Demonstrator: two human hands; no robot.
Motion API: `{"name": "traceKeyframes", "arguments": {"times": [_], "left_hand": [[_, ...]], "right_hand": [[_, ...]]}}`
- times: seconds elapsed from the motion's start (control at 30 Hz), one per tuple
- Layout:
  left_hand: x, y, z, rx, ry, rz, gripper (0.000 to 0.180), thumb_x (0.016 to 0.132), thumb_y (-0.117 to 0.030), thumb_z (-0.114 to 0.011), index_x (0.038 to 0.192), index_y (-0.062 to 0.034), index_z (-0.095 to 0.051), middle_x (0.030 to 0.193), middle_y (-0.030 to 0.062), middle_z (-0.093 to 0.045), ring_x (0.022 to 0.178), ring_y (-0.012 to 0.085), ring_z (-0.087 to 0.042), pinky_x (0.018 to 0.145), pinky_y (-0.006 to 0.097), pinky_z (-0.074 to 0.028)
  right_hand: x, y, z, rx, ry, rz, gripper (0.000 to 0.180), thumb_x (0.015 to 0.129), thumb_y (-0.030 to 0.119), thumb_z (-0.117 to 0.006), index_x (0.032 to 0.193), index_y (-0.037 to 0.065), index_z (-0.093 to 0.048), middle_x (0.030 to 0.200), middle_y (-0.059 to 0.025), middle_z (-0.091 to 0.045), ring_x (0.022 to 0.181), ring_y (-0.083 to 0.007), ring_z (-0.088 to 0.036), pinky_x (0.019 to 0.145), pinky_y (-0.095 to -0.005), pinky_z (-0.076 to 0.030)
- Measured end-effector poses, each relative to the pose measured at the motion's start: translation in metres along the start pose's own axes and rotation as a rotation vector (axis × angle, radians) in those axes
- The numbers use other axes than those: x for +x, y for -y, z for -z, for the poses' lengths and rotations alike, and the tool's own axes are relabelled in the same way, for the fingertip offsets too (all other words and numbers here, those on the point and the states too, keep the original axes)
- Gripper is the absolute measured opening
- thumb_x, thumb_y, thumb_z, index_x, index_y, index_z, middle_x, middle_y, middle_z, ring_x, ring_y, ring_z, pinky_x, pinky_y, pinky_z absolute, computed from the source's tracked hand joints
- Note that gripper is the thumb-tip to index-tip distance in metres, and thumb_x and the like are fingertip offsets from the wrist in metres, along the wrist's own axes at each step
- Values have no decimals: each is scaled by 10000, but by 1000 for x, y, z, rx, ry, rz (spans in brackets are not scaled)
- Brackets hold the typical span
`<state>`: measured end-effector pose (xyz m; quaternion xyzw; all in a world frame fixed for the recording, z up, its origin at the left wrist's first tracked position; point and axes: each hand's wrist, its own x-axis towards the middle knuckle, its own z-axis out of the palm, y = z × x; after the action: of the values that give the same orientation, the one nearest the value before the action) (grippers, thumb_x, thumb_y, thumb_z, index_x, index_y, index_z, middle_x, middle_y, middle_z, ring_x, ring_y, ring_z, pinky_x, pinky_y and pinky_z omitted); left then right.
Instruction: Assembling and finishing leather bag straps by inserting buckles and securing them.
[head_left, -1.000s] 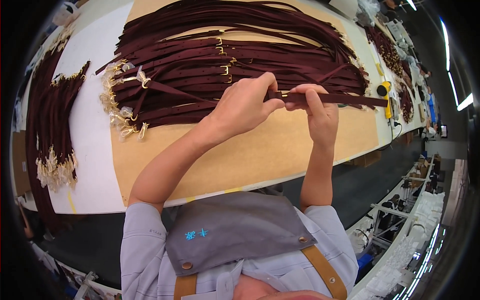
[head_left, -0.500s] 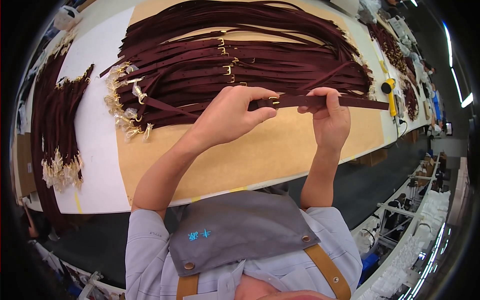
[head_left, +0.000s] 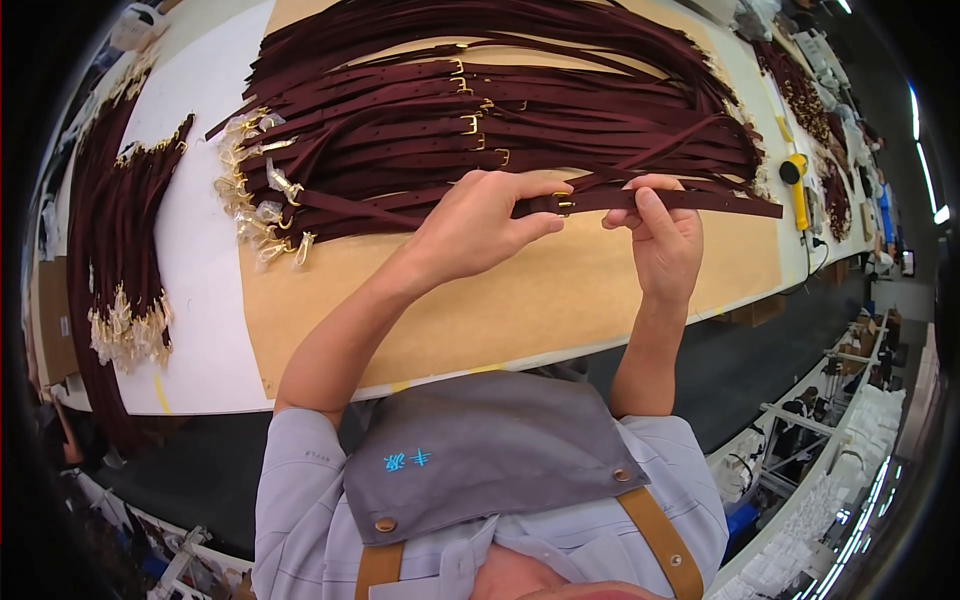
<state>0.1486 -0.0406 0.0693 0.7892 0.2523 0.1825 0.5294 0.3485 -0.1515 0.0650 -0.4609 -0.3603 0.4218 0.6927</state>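
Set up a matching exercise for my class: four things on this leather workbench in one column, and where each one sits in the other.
Things:
1. left hand
2. right hand
3. yellow tool
4. small strap bundle

Places:
A. far left, on the white tabletop
B. right of the big strap pile
C. on the held strap, right of its gold buckle
D. on the held strap, left of its buckle

Pairs: 1-D, 2-C, 3-B, 4-A

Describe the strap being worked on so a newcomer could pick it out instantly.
On the brown paper sheet covering the white table, below the big pile of maroon straps, one maroon strap is held apart. Only it is gripped by the left hand and right hand.
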Motion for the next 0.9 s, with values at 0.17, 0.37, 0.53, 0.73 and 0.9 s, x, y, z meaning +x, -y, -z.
{"name": "traceKeyframes", "arguments": {"times": [0.17, 0.37, 0.53, 0.73, 0.9], "left_hand": [[-4, -2, 0, -5, 41, 17, 394, 825, -193, -686, 1181, -29, -643, 1119, 153, -682, 998, 246, -668, 863, 319, -494], [-8, 1, 15, -53, 56, 39, 383, 825, -191, -706, 1151, 0, -647, 989, 101, -706, 845, 130, -629, 758, 285, -485], [-18, 8, 25, -249, 82, 47, 328, 846, -164, -704, 1126, -5, -642, 969, 63, -696, 835, 109, -597, 761, 283, -474], [-31, 23, 30, -222, 90, -32, 289, 845, -150, -700, 1104, -30, -653, 948, 37, -677, 913, 119, -604, 848, 278, -466], [-43, 0, 49, -33, 179, 116, 266, 869, -157, -675, 1098, -30, -627, 859, 5, -643, 762, 76, -559, 667, 248, -455]], "right_hand": [[7, 0, -13, -36, 273, 44, 209, 847, 2, -659, 1040, -44, -594, 1019, -127, -579, 760, -199, -663, 696, -316, -562], [47, -25, -20, -185, 483, -66, 424, 743, 304, -817, 967, 5, -616, 968, -59, -558, 924, -149, -524, 803, -285, -417], [49, -45, -33, -84, 639, -328, 381, 857, 395, -690, 949, 34, -613, 854, -26, -606, 755, -119, -591, 659, -254, -458], [38, -33, -48, -203, 713, -525, 307, 908, 350, -621, 844, 51, -613, 654, 6, -539, 561, -82, -516, 542, -226, -395], [32, -9, -38, -583, 684, -448, 321, 855, 305, -710, 690, 57, -590, 591, 54, -425, 566, -49, -392, 494, -228, -305]]}}
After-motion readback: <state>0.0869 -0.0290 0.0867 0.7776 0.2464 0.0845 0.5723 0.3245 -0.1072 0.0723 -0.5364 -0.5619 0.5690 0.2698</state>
